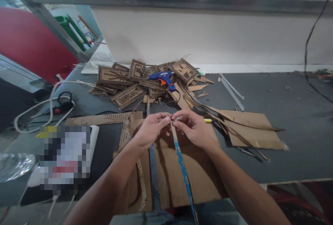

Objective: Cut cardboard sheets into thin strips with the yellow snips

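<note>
Left hand [153,127] pinching one cardboard strip [182,164], right hand [194,127] pinching perhaps one yellow tool [207,120]

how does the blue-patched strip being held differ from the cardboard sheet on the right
The strip is long and narrow; the sheet is broad. The strip has blue patches; the sheet's visible face is brown. The left hand pinches the strip, while the sheet lies on the table. Both look like cardboard.
</note>
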A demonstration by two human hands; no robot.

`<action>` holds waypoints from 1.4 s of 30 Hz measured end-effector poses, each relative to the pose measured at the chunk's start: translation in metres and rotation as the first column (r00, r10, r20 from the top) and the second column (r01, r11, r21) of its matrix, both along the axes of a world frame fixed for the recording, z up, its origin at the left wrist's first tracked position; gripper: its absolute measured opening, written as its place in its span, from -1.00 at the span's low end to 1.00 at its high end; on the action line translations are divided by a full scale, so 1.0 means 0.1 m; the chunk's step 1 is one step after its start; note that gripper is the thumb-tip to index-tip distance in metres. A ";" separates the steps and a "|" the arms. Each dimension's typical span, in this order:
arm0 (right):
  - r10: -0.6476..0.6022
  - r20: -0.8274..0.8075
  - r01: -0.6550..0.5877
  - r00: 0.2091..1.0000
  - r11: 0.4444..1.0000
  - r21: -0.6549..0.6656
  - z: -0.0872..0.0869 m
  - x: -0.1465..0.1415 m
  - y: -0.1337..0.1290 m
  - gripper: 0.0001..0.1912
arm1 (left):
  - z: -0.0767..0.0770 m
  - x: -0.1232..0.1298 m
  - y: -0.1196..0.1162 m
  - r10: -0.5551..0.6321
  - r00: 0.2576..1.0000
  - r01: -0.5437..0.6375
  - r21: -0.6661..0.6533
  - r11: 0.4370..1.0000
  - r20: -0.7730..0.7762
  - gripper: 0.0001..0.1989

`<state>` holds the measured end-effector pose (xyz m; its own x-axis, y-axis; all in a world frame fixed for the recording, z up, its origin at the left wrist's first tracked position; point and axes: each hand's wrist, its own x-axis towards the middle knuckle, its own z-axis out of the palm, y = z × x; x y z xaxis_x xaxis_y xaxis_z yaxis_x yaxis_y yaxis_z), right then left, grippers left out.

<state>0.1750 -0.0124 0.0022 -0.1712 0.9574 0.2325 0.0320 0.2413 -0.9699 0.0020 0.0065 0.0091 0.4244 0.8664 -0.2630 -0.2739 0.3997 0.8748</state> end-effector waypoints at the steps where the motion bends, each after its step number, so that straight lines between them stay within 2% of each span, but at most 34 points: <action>1: -0.013 0.037 0.012 0.999 0.999 0.033 0.00 0.00 0.00 -0.87 | 0.00 0.00 0.00 0.000 1.000 0.000 0.006 1.000 -0.008 -0.61; 5: -0.075 0.141 0.047 0.987 0.980 0.196 0.00 0.02 0.00 -0.90 | -0.02 -0.01 0.01 -0.004 0.999 0.005 0.023 1.000 -0.042 -0.60; 9: -0.064 0.193 0.005 0.979 0.956 0.294 0.00 0.04 0.01 -0.83 | -0.05 -0.04 0.01 -0.025 0.996 0.027 0.020 0.999 -0.083 -0.59; 20: -0.027 0.301 -0.118 0.953 0.885 0.450 -0.01 0.12 0.04 -0.75 | -0.02 -0.03 0.01 -0.052 0.993 0.055 0.021 0.998 -0.106 -0.58; 27: 0.014 0.384 -0.199 0.923 0.872 0.446 -0.03 0.14 0.04 -0.67 | 0.00 -0.05 -0.01 -0.076 0.988 0.081 0.033 0.996 -0.136 -0.59; 32: -0.038 0.362 -0.149 0.931 0.868 0.474 -0.03 0.12 0.02 -0.69 | 0.01 -0.06 -0.01 -0.087 0.983 0.099 0.070 0.993 -0.159 -0.61; 42: 0.014 0.348 -0.173 0.937 0.886 0.430 -0.01 0.11 0.04 -0.72 | 0.00 -0.03 -0.02 -0.018 0.999 0.018 -0.020 1.000 -0.038 -0.59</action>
